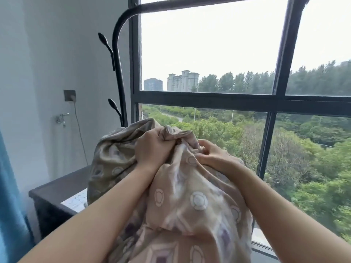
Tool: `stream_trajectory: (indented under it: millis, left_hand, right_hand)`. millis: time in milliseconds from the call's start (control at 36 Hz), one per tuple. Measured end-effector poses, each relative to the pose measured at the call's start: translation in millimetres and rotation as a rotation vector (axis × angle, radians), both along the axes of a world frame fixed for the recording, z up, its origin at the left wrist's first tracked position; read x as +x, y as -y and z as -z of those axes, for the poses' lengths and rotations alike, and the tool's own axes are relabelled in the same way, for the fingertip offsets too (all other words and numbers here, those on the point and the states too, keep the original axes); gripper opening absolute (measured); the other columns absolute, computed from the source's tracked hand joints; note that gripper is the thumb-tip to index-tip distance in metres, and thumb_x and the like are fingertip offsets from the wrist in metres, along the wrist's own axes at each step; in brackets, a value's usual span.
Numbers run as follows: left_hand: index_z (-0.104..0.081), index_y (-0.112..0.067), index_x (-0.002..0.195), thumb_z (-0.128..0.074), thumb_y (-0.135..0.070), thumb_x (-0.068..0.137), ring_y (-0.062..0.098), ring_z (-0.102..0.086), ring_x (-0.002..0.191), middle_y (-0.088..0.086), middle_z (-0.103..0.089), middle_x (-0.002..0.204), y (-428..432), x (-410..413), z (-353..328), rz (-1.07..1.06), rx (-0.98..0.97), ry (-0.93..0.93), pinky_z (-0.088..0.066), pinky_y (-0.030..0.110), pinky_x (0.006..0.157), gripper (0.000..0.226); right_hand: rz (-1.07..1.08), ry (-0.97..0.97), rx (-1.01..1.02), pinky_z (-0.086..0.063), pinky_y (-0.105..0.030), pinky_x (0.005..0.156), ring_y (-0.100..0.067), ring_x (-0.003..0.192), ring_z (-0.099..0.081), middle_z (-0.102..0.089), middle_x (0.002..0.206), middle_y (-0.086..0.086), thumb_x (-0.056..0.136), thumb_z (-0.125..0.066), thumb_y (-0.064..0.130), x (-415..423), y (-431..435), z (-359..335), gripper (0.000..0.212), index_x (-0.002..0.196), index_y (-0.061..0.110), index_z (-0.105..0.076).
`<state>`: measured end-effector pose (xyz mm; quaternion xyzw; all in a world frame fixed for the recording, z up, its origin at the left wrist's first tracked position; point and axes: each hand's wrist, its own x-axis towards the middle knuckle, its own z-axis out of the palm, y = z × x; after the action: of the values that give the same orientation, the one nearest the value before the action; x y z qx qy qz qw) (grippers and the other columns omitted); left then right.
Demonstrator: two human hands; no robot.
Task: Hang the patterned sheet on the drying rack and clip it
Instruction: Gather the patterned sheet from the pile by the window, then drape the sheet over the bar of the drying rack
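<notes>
Left hand (152,147) is clamped tight on a bunched fold of the patterned sheet (190,202), fingers curled right into the cloth. Right hand (212,154) is just beside it, pinching a ridge of the same fabric. Both hands hold the sheet, nothing else.

The sheet is well below the drying rack's top bar and to the right of its upright. It's a crumpled bundle gathered at the hands, draping down between the forearms. No part of it touches the drying rack (115,40).

So this looks like the opening step: finding an edge and lifting. The hang isn't done, the clipping isn't begun.

The next move, by my reading, calls for a raise towards that curved top bar. Then the hands need to part along one edge so the cloth opens out instead of going over in a lump. It's soft and bulky, so it will sag and slide unless both sides of the bar carry a fair share.

The count:
- Hands: two.
- Patterned sheet: one.
- Drying rack: one.
- Leaf-shaped pegs on the rack's upright: two, upper peg (103,39) and lower peg (112,103).
- Clips: none in view, so they have to be fetched from somewhere unseen.

Left of the rack and low sits a dark table (57,186). On the wall left of the rack are one tap (61,117) and one socket (69,95).
</notes>
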<state>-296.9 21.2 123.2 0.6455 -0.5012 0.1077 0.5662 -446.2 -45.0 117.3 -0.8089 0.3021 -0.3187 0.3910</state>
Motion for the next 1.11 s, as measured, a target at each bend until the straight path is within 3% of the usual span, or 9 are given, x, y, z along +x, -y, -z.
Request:
stream_trajectory:
  millis: [139,333,417,528,750,861,944,1056,1111]
  left_hand:
    - [-0.050,-0.020,0.052,-0.066,-0.037,0.080,0.029,-0.063,0.080,0.010,-0.069,0.074,3.1,-14.6,-5.1,0.115,-0.045,-0.014,-0.043,0.032,0.067,0.036]
    - [-0.040,-0.021,0.045,-0.068,-0.037,0.079,0.030,-0.060,0.081,0.009,-0.064,0.069,18.9,-56.1,-31.8,0.289,-0.090,-0.055,-0.041,0.031,0.070,0.046]
    - [-0.038,-0.020,0.044,-0.069,-0.035,0.077,0.032,-0.060,0.083,0.010,-0.065,0.073,30.2,-76.6,-41.2,0.378,-0.122,-0.065,-0.043,0.033,0.073,0.047]
    - [-0.046,-0.028,0.046,-0.070,-0.033,0.069,0.028,-0.059,0.079,0.004,-0.063,0.069,52.5,-95.7,-49.5,0.547,-0.083,-0.013,-0.042,0.031,0.068,0.034]
    - [-0.049,-0.033,0.053,-0.048,-0.057,0.052,0.018,-0.053,0.069,-0.018,-0.049,0.064,90.8,-115.6,-62.3,0.771,-0.007,0.363,-0.045,0.033,0.065,0.024]
    - [-0.059,-0.030,0.058,-0.054,-0.046,0.054,0.021,-0.057,0.076,-0.013,-0.056,0.076,104.0,-130.1,-72.6,0.868,0.002,0.333,-0.044,0.033,0.069,0.017]
    - [-0.061,-0.014,0.065,-0.059,-0.030,0.066,0.023,-0.056,0.079,0.009,-0.063,0.079,109.8,-141.0,-79.9,0.874,0.170,0.319,-0.043,0.029,0.075,0.016]
    - [-0.059,-0.024,0.061,-0.060,-0.008,0.081,0.005,-0.046,0.061,-0.008,-0.055,0.060,111.6,-140.2,-90.9,0.852,0.201,0.299,-0.033,0.006,0.046,0.025]
    - [-0.061,-0.023,0.065,-0.062,-0.010,0.082,0.005,-0.049,0.066,-0.009,-0.054,0.065,108.2,-144.4,-104.1,0.873,0.085,0.243,-0.034,0.008,0.048,0.022]
  right_hand:
    - [0.016,0.042,-0.111,-0.042,-0.007,0.055,0.008,0.054,-0.051,-0.057,0.071,0.004,0.082,-0.066,0.008,-5.3,3.8,1.4,0.008,0.085,0.008,-0.058]
    - [0.290,0.125,-0.325,-0.035,-0.026,0.064,-0.018,0.073,-0.047,-0.053,0.078,-0.013,0.075,-0.071,0.019,-50.5,5.8,-24.6,0.043,0.088,-0.019,-0.056]
    - [0.429,0.087,-0.379,-0.033,-0.019,0.058,-0.019,0.071,-0.045,-0.050,0.070,-0.010,0.082,-0.067,0.007,-76.8,5.0,-36.4,0.022,0.073,-0.009,-0.055]
    - [0.626,0.067,-0.434,-0.034,-0.014,0.051,-0.007,0.056,-0.035,-0.040,0.059,0.003,0.082,-0.068,0.012,-107.9,-2.8,-46.4,0.039,0.059,0.015,-0.036]
    - [0.715,-0.262,-0.419,-0.045,-0.035,0.075,-0.026,0.085,-0.059,-0.065,0.087,-0.012,0.086,-0.062,0.032,-144.9,-14.7,-43.5,0.028,0.090,0.004,-0.060]
    - [0.783,-0.407,-0.444,-0.044,-0.033,0.075,-0.026,0.091,-0.059,-0.064,0.094,-0.005,0.087,-0.056,0.043,-147.6,-16.9,-55.8,0.030,0.092,0.013,-0.057]
    - [0.889,-0.524,-0.468,-0.044,-0.034,0.076,-0.026,0.098,-0.058,-0.064,0.104,-0.005,0.091,-0.047,0.046,-148.9,-17.3,-55.8,0.022,0.089,0.025,-0.050]
    - [0.970,-0.543,-0.497,-0.042,-0.033,0.073,-0.028,0.096,-0.058,-0.064,0.104,-0.008,0.092,-0.046,0.033,-148.9,-19.7,-62.7,0.017,0.079,0.024,-0.044]
    - [1.026,-0.476,-0.555,-0.041,-0.034,0.073,-0.031,0.096,-0.059,-0.064,0.102,-0.011,0.092,-0.046,0.029,-153.2,-19.0,-84.0,0.017,0.078,0.020,-0.046]
